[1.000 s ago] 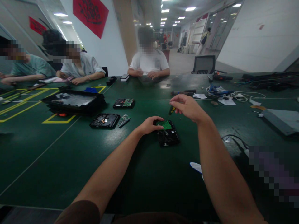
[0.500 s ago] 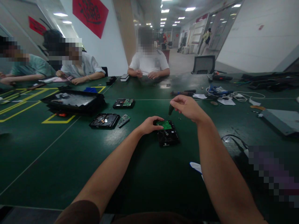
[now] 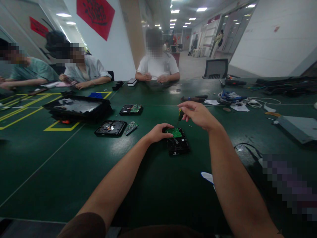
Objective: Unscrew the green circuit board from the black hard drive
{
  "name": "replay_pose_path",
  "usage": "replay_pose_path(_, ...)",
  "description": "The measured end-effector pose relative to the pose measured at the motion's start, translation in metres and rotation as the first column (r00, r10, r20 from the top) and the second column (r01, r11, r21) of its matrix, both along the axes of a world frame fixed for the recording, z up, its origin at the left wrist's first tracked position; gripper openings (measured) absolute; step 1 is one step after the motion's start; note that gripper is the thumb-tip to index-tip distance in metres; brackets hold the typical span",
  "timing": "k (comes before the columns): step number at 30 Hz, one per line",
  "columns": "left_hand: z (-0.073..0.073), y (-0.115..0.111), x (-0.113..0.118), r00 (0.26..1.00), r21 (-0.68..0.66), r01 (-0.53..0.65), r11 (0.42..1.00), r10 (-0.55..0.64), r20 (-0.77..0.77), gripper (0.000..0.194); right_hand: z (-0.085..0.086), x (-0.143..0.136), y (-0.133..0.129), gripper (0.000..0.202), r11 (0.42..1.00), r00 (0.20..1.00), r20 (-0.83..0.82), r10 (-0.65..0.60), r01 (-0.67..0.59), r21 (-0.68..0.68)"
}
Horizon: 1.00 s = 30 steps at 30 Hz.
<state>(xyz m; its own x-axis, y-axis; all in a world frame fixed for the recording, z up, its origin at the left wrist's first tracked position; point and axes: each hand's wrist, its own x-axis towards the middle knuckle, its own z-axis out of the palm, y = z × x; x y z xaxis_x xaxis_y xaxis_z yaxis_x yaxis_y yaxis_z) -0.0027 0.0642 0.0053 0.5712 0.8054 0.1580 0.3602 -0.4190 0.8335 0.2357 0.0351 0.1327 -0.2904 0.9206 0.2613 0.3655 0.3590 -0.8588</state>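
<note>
A black hard drive lies on the green table before me, a green circuit board on its far half. My left hand grips the drive's left side, thumb over the board's edge and fingers along the far side. Above the drive's far right corner, my right hand holds a small screwdriver by its dark green and yellow handle, which points downward. Its thin shaft reaches towards the board; whether the tip touches a screw is too small to tell. Tiny loose screws lie right of the drive.
Left of the drive are another hard drive, a loose circuit board and a further drive. Beyond them stands a black tray. Cables and a grey metal case lie right. Several people sit around the table.
My right hand's fingers have shifted on the screwdriver handle, the index finger stretching further left, and more of the handle shows. My left hand and the drive stay in place.
</note>
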Motion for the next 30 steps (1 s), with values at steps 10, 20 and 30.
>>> replay_pose_path(10,-0.0005,0.0007,-0.001,1.0,-0.011,0.0,1.0,0.0,-0.01,0.057,0.0004,-0.001,0.0031,0.018,0.902,0.884,0.259,-0.39,0.309,0.302)
replay_pose_path(20,-0.0014,0.001,-0.0008,1.0,-0.008,-0.008,1.0,0.008,-0.012,0.057,-0.006,-0.0008,0.0043,0.032,0.973,0.956,0.221,-0.195,0.16,0.169)
replay_pose_path(30,0.0036,-0.0019,-0.0002,1.0,0.017,-0.005,1.0,0.006,-0.022,0.054,-0.0039,-0.0014,0.0054,0.011,0.882,0.831,0.379,-0.408,0.25,0.4)
